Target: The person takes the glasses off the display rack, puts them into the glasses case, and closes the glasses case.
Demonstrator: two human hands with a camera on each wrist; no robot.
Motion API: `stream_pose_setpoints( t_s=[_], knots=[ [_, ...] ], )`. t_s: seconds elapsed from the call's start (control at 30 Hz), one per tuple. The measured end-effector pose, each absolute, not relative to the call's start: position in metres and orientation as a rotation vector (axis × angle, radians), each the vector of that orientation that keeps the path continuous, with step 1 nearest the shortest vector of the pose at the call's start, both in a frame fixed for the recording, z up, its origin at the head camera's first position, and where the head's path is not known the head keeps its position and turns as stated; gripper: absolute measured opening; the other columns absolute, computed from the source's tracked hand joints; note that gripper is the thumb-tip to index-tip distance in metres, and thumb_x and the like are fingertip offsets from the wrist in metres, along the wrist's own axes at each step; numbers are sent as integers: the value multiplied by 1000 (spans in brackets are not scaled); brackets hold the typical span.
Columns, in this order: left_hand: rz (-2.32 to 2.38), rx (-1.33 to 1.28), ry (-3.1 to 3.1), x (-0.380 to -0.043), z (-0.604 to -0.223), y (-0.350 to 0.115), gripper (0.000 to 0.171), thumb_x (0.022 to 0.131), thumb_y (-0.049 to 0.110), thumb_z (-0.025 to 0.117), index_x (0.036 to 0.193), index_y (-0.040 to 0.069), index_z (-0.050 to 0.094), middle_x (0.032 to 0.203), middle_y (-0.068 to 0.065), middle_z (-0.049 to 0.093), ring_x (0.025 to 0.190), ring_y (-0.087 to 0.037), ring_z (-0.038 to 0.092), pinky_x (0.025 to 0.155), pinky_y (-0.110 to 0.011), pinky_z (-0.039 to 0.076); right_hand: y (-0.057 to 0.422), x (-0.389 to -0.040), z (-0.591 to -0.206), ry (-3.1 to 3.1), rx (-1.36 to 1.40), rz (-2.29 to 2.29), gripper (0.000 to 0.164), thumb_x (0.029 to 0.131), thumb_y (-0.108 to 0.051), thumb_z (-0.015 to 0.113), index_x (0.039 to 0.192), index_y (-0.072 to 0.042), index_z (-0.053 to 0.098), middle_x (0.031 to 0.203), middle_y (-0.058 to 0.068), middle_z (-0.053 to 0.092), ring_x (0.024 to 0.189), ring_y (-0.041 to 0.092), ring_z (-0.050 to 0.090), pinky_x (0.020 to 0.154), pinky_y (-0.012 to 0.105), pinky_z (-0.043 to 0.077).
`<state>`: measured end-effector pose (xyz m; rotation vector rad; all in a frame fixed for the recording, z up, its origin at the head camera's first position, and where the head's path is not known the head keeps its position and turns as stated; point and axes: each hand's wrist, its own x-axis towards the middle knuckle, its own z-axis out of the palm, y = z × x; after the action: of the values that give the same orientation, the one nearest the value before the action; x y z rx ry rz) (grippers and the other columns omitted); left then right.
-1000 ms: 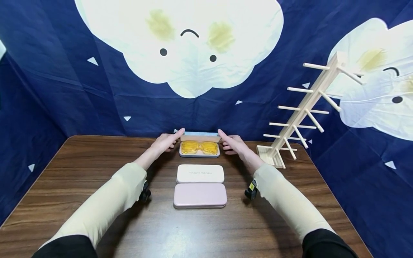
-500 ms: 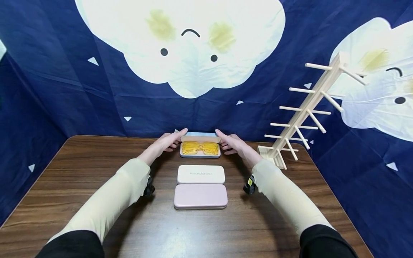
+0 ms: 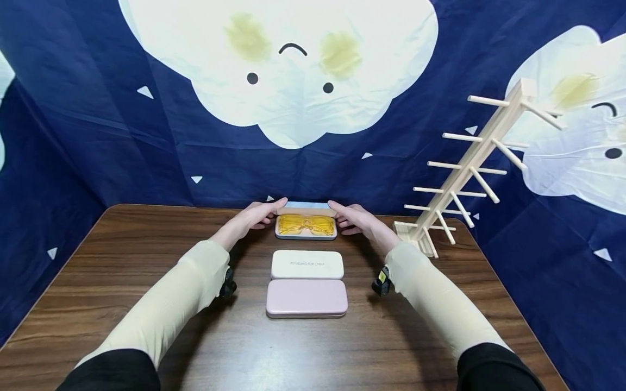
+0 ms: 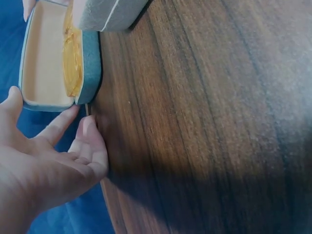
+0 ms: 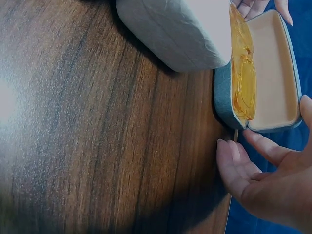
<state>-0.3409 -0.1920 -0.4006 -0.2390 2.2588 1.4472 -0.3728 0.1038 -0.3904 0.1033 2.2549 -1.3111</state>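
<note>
An open eyeglass case [image 3: 306, 237] lies at the table's back edge, its lid [image 3: 308, 209] raised. Yellow glasses [image 3: 306, 225] rest folded inside the base. At the left end is my left hand [image 3: 254, 217], its thumb tip at the lid's outer edge and its index fingertip by the hinge in the left wrist view. My right hand [image 3: 358, 220] mirrors it at the right end, with the thumb at the lid's edge and index finger [image 5: 265, 145] near the hinge corner. The other fingers are loosely bent, holding nothing.
A white closed case [image 3: 307, 265] with printed lettering lies in front, and a pink closed case [image 3: 307, 298] lies nearer still. To the right stands a wooden peg rack [image 3: 464, 168]. Behind the wooden table [image 3: 146, 260] hangs a blue cloud-print cloth [image 3: 161, 163].
Both hands have moved inward to the ends of the open case, their thumbs now at the lid. The lid stays raised. The head view has shifted slightly.
</note>
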Motion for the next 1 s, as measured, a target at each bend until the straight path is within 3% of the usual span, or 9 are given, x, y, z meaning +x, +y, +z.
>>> stream_pose_setpoints(
  t_s=[0.3, 1.0],
  knots=[
    [1439, -227, 2258, -340, -404, -193, 83, 94, 69, 56, 148, 6, 51, 157, -14, 46, 139, -31, 47, 121, -45, 40, 107, -371, -391, 2215, 58, -1315, 74, 95, -62, 60, 137, -1, 59, 143, 17, 55, 120, 26, 59, 107, 46, 54],
    [1416, -178, 2269, -337, -406, -197, 91, 91, 69, 62, 156, 8, 43, 165, -11, 39, 146, -31, 44, 123, -44, 38, 110, -368, -389, 2178, -8, -1301, 77, 97, -57, 61, 153, -6, 44, 153, 15, 49, 128, 24, 53, 113, 45, 50]
  ],
)
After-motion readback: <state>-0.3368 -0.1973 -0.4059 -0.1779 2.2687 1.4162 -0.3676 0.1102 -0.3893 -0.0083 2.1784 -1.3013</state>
